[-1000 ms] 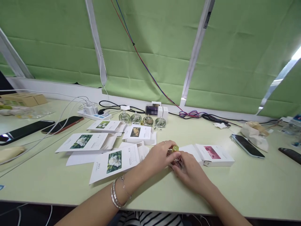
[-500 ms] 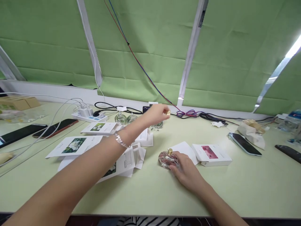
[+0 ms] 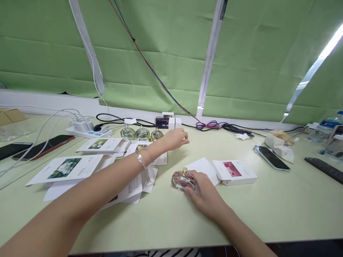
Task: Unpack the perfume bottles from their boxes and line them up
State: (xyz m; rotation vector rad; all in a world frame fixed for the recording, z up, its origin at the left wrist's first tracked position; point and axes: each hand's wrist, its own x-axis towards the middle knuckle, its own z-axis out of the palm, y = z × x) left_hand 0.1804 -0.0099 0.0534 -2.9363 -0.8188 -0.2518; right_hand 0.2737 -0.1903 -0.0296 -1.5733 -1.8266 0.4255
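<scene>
My right hand (image 3: pixel 207 194) rests on the table, its fingers wrapped round the right side of a clear perfume bottle (image 3: pixel 179 180) with a gold neck and a pinkish tint. My left hand (image 3: pixel 175 138) is stretched out over the back of the table, its fingers loosely bent and slightly apart; I see nothing held in them. A bracelet circles that wrist. Just left of this hand stand several round glass perfume bottles (image 3: pixel 142 133). Below the forearm lie opened white cartons with flower pictures (image 3: pixel 65 167), partly hidden by the arm.
A white box with a pink flower (image 3: pixel 232 169) and white paper (image 3: pixel 203 167) lie right of the held bottle. Farther right are a phone (image 3: pixel 272 158) and a cloth pouch (image 3: pixel 280 144). Behind are a small timer display (image 3: pixel 161 123), cables (image 3: pixel 235 129) and a power strip (image 3: pixel 89 132).
A small gold piece at my left fingertips no longer shows, and those fingers have loosened and dropped slightly. My right hand stays on the bottle. The view has shifted to the right.
</scene>
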